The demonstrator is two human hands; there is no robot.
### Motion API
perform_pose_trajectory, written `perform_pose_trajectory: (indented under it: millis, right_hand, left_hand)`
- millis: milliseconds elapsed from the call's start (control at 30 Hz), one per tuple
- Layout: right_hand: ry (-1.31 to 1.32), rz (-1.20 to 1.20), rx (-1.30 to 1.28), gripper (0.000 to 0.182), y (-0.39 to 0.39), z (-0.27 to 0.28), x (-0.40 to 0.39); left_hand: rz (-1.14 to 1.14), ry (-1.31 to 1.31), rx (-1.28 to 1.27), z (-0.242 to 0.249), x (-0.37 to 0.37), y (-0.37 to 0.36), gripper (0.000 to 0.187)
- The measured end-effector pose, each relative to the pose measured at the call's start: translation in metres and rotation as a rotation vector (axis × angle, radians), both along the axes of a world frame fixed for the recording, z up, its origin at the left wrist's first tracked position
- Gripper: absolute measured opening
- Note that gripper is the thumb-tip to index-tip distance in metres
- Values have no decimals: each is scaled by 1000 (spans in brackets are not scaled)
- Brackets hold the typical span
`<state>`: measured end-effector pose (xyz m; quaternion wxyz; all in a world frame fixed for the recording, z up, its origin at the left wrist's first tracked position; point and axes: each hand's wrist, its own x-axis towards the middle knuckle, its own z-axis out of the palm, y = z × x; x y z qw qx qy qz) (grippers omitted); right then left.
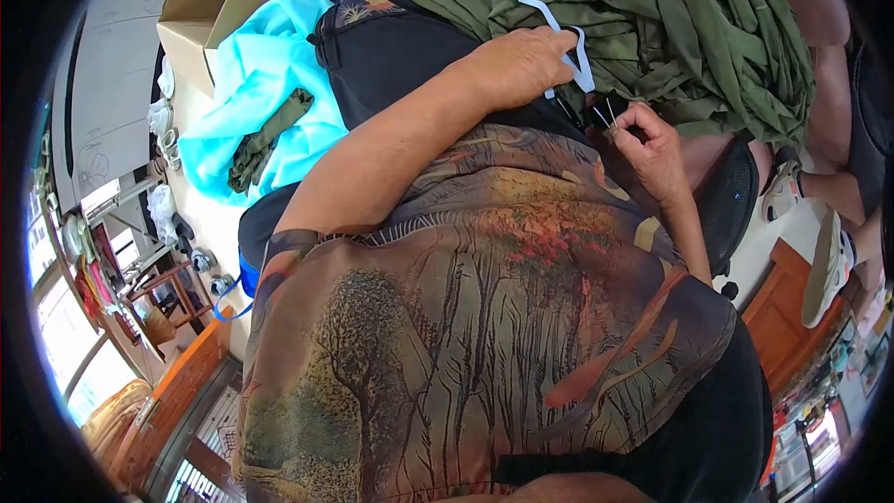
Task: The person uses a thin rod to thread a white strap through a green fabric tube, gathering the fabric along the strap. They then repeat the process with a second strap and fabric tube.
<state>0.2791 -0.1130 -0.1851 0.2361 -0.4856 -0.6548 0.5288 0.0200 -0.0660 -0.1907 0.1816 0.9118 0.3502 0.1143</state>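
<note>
My left hand [524,67] is closed over my lap, its fingers bent round a narrow pale-blue ribbon [533,2]. The ribbon runs up over a large heap of olive-green fabric strips [689,28] and loops beside my fingertips. To the right and slightly lower, my right hand [649,147] is closed in a pinch on a small, thin, V-shaped metal tool [605,114]; its exact kind cannot be made out. Dark cloth lies behind the tool. The green strips cover the lap just beyond both hands.
Bright turquoise cloth [275,65] with a scrap of green fabric [270,142] lies at left, beside an open cardboard box [209,9]. Another person's leg and shoe [829,265] are at right, near a wooden stool [792,312]. Shoes [200,261] stand along the left floor.
</note>
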Motion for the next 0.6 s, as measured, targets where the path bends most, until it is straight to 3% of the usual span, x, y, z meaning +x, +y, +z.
perform_pose_trajectory:
  millis: [133,233,433,567,600]
  right_hand:
    - [7,-3,-4,10,-1,2,-1]
    - [-1,32,40,8,0,11,0]
    - [34,25,90,8,6,36,-4]
    - [47,68,99,13,8,54,-12]
    - [116,40,24,16,7,60,-16]
  left_hand:
    - [22,53,15,-4,2,6,10]
    - [18,-70,28,-2,-4,2,9]
    - [166,-671,-437,32,-18,-20,12]
    - [309,-730,-926,79,-33,-36,16]
    - [336,-702,-932,84,-34,-37,16]
